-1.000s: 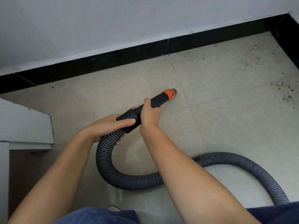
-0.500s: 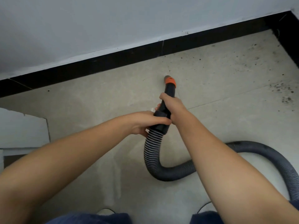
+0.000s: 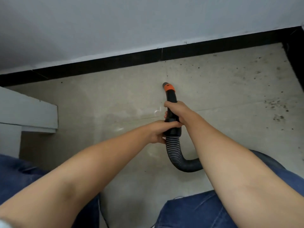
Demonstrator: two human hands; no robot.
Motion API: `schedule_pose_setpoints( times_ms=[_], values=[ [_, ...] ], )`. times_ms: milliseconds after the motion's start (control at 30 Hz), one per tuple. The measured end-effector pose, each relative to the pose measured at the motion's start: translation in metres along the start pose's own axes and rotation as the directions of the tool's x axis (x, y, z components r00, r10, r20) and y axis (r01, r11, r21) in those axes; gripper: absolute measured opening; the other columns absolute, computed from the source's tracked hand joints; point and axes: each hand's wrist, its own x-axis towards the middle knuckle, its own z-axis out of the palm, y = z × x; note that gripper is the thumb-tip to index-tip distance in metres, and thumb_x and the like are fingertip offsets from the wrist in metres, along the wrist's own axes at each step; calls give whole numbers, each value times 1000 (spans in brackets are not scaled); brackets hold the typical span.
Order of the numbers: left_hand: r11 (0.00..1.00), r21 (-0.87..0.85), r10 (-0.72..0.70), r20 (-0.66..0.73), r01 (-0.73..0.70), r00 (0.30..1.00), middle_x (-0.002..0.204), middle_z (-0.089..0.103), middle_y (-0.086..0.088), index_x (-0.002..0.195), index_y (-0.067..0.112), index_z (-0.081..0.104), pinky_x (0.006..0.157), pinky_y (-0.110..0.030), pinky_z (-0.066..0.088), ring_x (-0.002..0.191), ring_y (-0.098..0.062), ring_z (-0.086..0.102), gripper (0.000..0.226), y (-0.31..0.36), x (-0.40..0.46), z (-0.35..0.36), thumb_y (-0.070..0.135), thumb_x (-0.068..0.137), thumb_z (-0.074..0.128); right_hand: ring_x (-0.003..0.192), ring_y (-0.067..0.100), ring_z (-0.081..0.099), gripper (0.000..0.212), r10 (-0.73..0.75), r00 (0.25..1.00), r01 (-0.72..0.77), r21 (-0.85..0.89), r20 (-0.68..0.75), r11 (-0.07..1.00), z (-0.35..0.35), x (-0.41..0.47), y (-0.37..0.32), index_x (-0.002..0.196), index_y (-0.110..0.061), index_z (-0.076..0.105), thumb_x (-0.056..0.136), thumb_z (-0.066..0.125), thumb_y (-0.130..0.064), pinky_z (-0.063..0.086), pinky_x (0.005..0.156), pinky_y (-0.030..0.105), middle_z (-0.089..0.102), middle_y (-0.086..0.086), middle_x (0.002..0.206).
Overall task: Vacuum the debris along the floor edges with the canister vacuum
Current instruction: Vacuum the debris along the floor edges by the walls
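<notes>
A black vacuum handle (image 3: 171, 97) with an orange collar (image 3: 169, 88) and a grey nozzle tip points at the beige floor, a short way from the black skirting (image 3: 115, 64). My right hand (image 3: 178, 111) grips the handle's upper part. My left hand (image 3: 160, 131) holds its lower end, where the ribbed grey hose (image 3: 174, 152) begins. The hose curves down and right behind my right forearm. Dark debris (image 3: 276, 111) is scattered over the floor at the right and along the far edge (image 3: 213, 66). The canister is out of view.
A white wall rises above the skirting, and a second black skirting (image 3: 294, 58) forms a corner at the far right. A white stepped ledge (image 3: 29, 112) juts in from the left. My knees in blue jeans (image 3: 197, 211) fill the bottom.
The handle swung from pointing right to pointing straight at the wall, and the nozzle tip moved closer to the skirting. Both arms stretched forward, and the hose loop shifted right.
</notes>
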Motion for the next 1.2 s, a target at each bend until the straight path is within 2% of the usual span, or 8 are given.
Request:
schedule_pose_setpoints(
  times_ms=[200, 367, 467, 600, 700, 833, 1067, 1200],
  values=[
    [985, -151, 77, -10, -78, 997, 111, 65, -10, 118, 12, 58, 95, -41, 49, 100, -24, 61, 31, -2, 14, 9, 26, 91, 63, 51, 19, 55, 18, -8, 1000, 9, -62, 10, 998, -11, 8, -10, 103, -4, 48, 90, 56, -14, 47, 43, 22, 54, 9, 66],
    [845, -533, 86, 64, -39, 994, 121, 64, -8, 128, 19, 57, 92, -43, 49, 112, -25, 61, 56, 9, 28, 0, 61, 91, 45, 62, 17, 56, 24, -100, 994, 90, -198, -41, 976, -10, 28, -12, 99, -8, 55, 92, 57, -30, 46, 56, 27, 57, 5, 72],
    [860, -503, 98, -8, -88, 995, 128, 61, -8, 129, 19, 56, 98, -40, 46, 121, -23, 56, 62, 14, 34, 6, 66, 92, 36, 72, 20, 58, 35, -141, 988, 123, -226, -64, 966, -5, 38, -6, 97, -11, 54, 94, 51, -45, 45, 62, 29, 57, 3, 78],
    [878, -443, 138, -125, -179, 983, 117, 67, -8, 130, 17, 56, 87, -34, 53, 105, -18, 65, 69, 8, 46, 2, 69, 89, 36, 73, 19, 58, 41, -153, 985, 131, -245, -74, 961, 4, 46, -4, 101, -10, 56, 95, 46, -49, 46, 66, 30, 58, 3, 80],
    [866, -434, 191, -172, -249, 966, 101, 73, -7, 116, 17, 62, 77, -34, 57, 88, -17, 71, 63, 0, 53, -3, 68, 91, 34, 68, 17, 56, 38, -163, 985, 143, -259, -59, 955, 11, 47, -10, 95, -11, 54, 95, 46, -48, 44, 60, 28, 56, 3, 77],
    [820, -480, 227, -224, -310, 948, 92, 70, -13, 96, 16, 67, 78, -45, 55, 80, -27, 67, 60, -7, 52, -6, 66, 92, 35, 69, 17, 56, 38, -161, 986, 146, -273, -32, 951, 22, 48, -18, 92, -12, 54, 95, 46, -49, 44, 60, 28, 55, 3, 78],
    [748, -596, 147, -282, -292, 948, 67, 68, -10, 80, 13, 67, 48, -28, 51, 56, -22, 61, 63, -12, 54, 2, 58, 99, 27, 62, 18, 57, 41, -167, 982, 137, -272, -92, 953, 24, 45, -21, 94, -10, 53, 98, 40, -49, 48, 60, 29, 59, 6, 72],
    [765, -595, 116, -249, -246, 962, 62, 67, -9, 84, 8, 67, 47, -29, 49, 52, -20, 61, 64, -11, 59, 12, 58, 98, 28, 60, 19, 57, 38, -153, 977, 116, -235, -148, 965, 12, 41, -22, 88, -12, 50, 98, 41, -47, 49, 59, 29, 59, 8, 71]
  ],
)
